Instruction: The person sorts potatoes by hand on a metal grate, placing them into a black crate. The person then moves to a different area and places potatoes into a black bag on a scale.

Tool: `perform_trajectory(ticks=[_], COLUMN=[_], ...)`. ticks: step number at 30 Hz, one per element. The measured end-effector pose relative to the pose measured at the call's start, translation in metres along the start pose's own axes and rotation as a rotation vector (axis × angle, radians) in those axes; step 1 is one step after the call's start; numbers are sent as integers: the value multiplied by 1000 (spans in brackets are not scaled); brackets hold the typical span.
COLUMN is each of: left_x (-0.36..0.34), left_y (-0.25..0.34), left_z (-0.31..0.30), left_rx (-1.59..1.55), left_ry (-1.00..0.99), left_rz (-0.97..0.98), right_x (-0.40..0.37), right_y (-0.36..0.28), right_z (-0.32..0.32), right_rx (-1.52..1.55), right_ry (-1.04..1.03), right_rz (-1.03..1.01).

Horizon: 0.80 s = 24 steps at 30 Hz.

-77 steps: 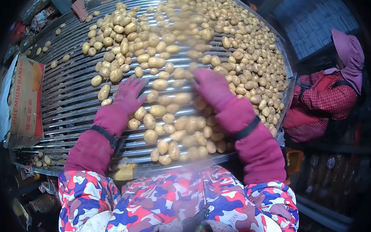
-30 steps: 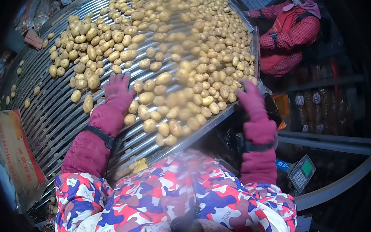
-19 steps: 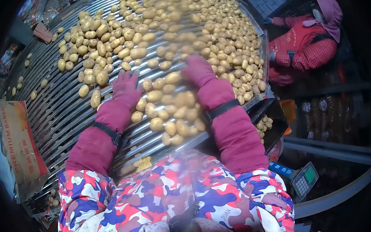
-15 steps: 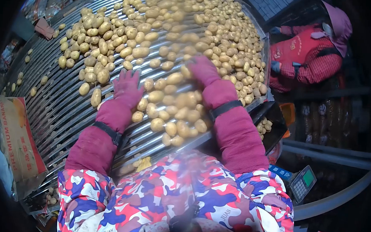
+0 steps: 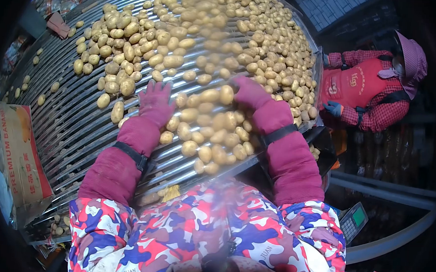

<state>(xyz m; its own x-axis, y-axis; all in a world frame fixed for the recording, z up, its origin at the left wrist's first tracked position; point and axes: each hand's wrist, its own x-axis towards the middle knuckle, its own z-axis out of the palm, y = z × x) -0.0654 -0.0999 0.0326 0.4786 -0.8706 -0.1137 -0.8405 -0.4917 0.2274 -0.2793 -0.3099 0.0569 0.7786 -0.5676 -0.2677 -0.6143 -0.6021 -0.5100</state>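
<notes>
My left hand (image 5: 156,103), in a purple-pink glove, lies open on the metal slatted table, fingers spread, at the left edge of a small group of potatoes (image 5: 190,148). On the far right side of that group is my right hand (image 5: 250,92), gloved alike. Its fingers look partly bent and apart, beside a single potato (image 5: 226,94) which they seem to touch; I see no firm grip. A blurred smear in the lens covers part of the potatoes between the hands.
More potatoes (image 5: 281,55) spread over the far and right parts of the slatted table (image 5: 75,123). A banana carton (image 5: 22,150) stands at left, a pink glove (image 5: 57,25) at far left. A co-worker (image 5: 363,87) stands at right. A scale display (image 5: 354,219) is at lower right.
My right hand has come slightly nearer to me and to the right, the single potato shifting with it. The left hand stays nearly still. The co-worker's body has straightened and turned.
</notes>
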Motion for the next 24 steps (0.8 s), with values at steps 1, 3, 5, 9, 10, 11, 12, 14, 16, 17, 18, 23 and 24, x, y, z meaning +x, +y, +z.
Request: perform_trajectory(ticks=[1, 3, 5, 9, 10, 11, 12, 14, 16, 17, 18, 23, 24], left_x=[1, 1, 2, 1, 3, 2, 1, 5, 9, 8, 8, 8, 6], left_y=[0, -1, -2, -2, 1, 1, -6, -17, -15, -10, -8, -6, -9], left_z=[0, -1, -1, -2, -4, 4, 17, 33, 25, 20, 16, 10, 17], left_rx=[0, 5, 5, 15, 22, 19, 23, 21, 27, 45, 60, 45, 10], left_ry=[-5, -11, 7, 14, 0, 16, 45, 96, 119, 107, 103, 11, 47], left_rz=[-1, 7, 19, 23, 30, 48, 62, 97, 107, 96, 94, 67, 74], right_x=[-3, 8, 2, -19, -25, -29, -22, -1, 14, 17, 19, 31, 23], right_y=[-10, 11, 0, -45, -63, -74, -69, -58, -59, -58, -56, -5, -5], right_z=[-4, 21, 31, -10, -21, -23, -7, 26, 34, 40, 44, 69, 62], right_rx=[-169, -381, -439, -317, -287, -256, -251, -245, -147, -34, 14, -245, -108], right_ry=[-15, 88, 150, 243, 252, 268, 293, 324, 289, 243, 230, 130, 202], right_rz=[-29, -118, -45, -4, -49, -95, -162, -269, -245, -178, -74, 5, 2])
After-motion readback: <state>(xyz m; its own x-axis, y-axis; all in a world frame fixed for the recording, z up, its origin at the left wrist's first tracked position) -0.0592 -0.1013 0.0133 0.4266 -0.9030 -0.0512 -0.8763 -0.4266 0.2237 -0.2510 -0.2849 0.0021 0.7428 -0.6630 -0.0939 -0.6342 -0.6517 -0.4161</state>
